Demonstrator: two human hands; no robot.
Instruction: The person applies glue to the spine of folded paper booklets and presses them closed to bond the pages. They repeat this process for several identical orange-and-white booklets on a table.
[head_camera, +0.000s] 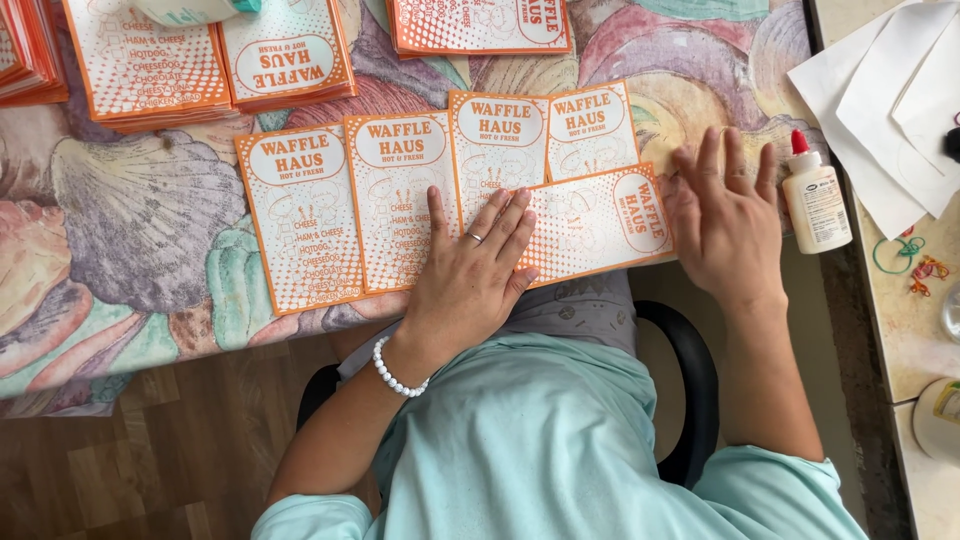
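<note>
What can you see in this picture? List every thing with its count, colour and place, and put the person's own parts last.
printed paper sheets: five, orange and white, spread at the table edge
sheet stacks: about four, orange and white, far side
tablecloth: one, pastel shell pattern
glue bottle: one, white, red cap, right
blank paper: several sheets, white, far right
rubber bands: few, green and orange, right
chair: one, black, below
left hand: flat on sheets
right hand: flat at sideways sheet's end

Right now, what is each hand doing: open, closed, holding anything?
Left hand: open, flat, pressing on the sideways orange-and-white paper bag.
Right hand: open, fingers spread, at that bag's right end, gripping nothing.
</note>
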